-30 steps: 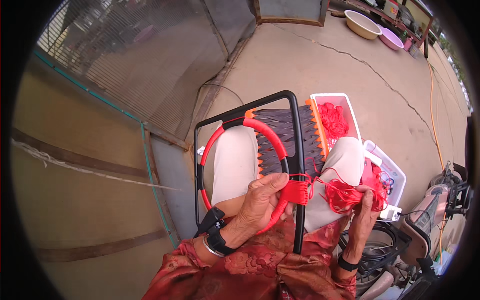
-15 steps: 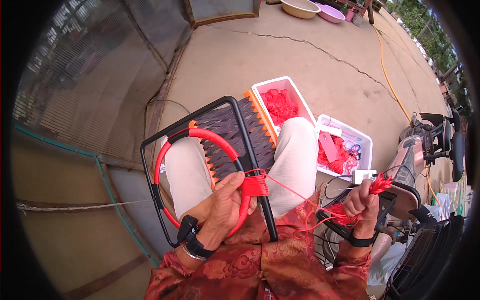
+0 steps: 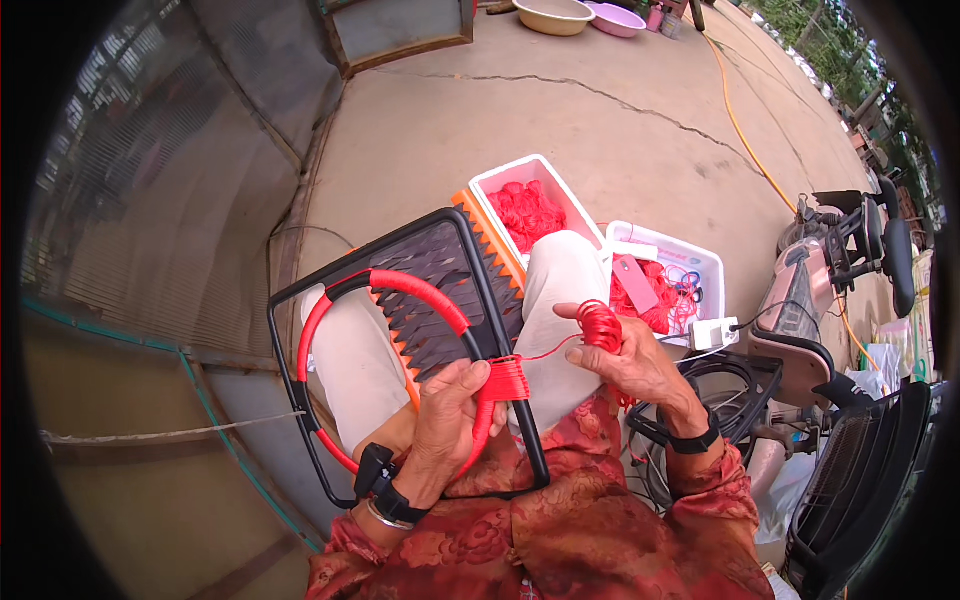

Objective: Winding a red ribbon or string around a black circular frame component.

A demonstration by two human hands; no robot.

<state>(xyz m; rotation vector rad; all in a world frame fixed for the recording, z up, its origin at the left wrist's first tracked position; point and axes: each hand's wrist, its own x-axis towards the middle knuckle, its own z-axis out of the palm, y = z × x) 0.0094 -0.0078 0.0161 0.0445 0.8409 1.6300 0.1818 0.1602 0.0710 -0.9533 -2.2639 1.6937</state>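
Red cord (image 3: pixel 598 325): a small coil of it is wound round the fingers of the right hand (image 3: pixel 630 362), which is closed loosely about the bundle, thumb side up, just above the right knee. From the coil a single strand runs taut to the left, to a tight band of red wrapping (image 3: pixel 507 379) where a red ring (image 3: pixel 400 290) crosses the bar of a black frame (image 3: pixel 470 300). The left hand (image 3: pixel 450 425) is closed on ring and bar together right beside that wrapping, thumb pressed near the turns.

Handling, as a judgement: the cord looks thin, light and limp, likely a little slick, so it would slacken or slide off the fingers if tension drops; best held as now, looped on the fingers with the strand pinched near the coil. The ring and frame look stiff and light, rigid enough to be gripped hard at the crossing without bending.

Outward: the frame lies across both knees in pale trousers, with an orange-edged dark ribbed panel (image 3: pixel 440 300) under it. Past the knees on the concrete stand two white boxes, the nearer-left white box (image 3: pixel 500 180) full of red pieces, the other box (image 3: pixel 700 262) holding red pieces, a pink tag and small tools. A yellow hose (image 3: pixel 745 140) runs over the ground. A black fan grille (image 3: pixel 860 490) stands at the right.
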